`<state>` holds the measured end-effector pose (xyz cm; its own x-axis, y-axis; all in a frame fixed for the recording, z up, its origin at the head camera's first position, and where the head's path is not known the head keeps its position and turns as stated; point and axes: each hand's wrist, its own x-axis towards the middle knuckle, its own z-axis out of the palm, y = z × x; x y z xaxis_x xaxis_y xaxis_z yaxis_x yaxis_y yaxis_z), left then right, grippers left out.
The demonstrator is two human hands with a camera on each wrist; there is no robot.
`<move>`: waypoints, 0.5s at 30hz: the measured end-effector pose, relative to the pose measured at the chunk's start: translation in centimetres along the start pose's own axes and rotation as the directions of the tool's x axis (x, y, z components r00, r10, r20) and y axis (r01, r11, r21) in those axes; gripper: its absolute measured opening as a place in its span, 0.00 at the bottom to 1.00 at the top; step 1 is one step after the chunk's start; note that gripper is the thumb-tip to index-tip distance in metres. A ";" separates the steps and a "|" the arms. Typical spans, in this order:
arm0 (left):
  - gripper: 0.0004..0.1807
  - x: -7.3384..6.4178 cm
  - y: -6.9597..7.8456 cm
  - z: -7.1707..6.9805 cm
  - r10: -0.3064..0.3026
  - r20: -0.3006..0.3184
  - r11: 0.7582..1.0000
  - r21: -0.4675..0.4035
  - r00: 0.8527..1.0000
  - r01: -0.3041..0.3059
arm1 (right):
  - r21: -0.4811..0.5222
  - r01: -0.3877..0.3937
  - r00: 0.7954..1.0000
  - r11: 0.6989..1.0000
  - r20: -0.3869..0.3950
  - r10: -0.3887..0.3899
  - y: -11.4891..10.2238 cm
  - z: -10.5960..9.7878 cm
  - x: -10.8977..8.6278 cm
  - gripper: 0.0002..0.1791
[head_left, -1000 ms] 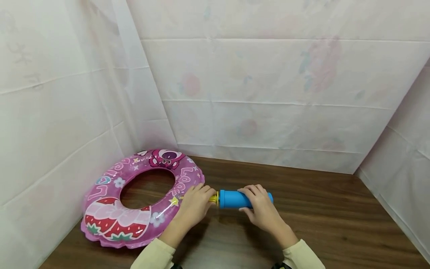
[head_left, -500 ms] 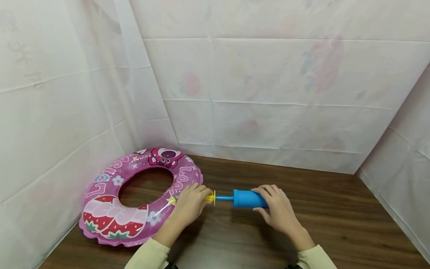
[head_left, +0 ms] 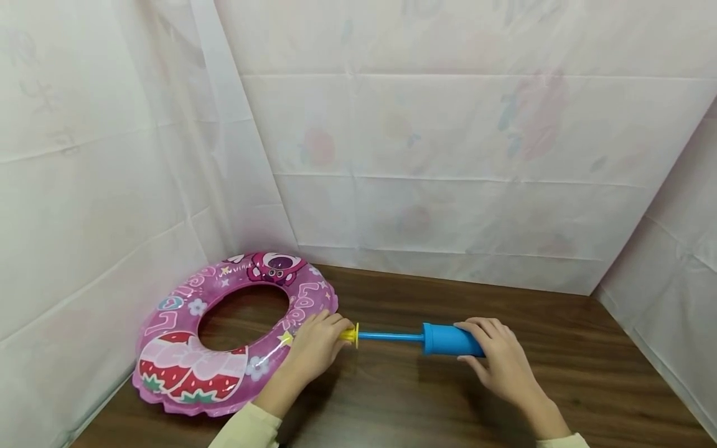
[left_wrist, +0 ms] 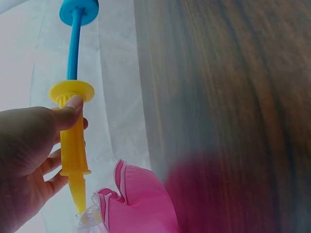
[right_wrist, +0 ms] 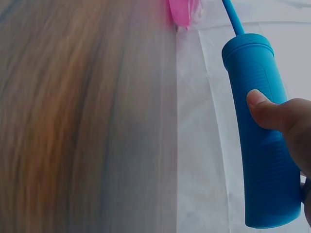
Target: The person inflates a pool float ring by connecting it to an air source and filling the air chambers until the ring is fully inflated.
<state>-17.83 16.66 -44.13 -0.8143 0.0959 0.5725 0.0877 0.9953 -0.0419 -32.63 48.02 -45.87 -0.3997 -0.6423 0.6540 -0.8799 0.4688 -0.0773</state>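
Note:
A hand pump with a blue barrel (head_left: 448, 340) and a thin blue rod (head_left: 392, 336) stretches between my hands, the rod drawn well out. My left hand (head_left: 316, 342) grips the pump's yellow nozzle end (left_wrist: 73, 141), thumb just under its round flange. In the left wrist view the nozzle tip meets a clear valve (left_wrist: 90, 218) on the pink inflatable swim ring (head_left: 168, 317). The ring looks plump and lies to the left. My right hand (head_left: 501, 358) wraps the blue barrel, its thumb along the side in the right wrist view.
Everything is over a dark wood-grain table (head_left: 560, 348). Pale printed sheeting (head_left: 448, 155) walls the back and both sides, and the ring sits close to the left wall (head_left: 112, 249).
My right hand has pulled the blue barrel to the right, so much more of the rod shows. My left hand shifted slightly left with the nozzle, still at the ring.

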 end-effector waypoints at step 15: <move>0.16 -0.6 0.3 0.9 0.045 -0.136 0.999 0.004 0.990 -0.044 | 0.025 0.030 0.999 0.999 -0.045 -0.029 0.3 -0.4 -1.1 0.36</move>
<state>-17.86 16.88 -45.22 -0.7243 0.1371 0.6757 0.1216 0.9901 -0.0704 -32.36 49.14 -46.33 -0.3619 -0.6280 0.6889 -0.8978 0.4337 -0.0763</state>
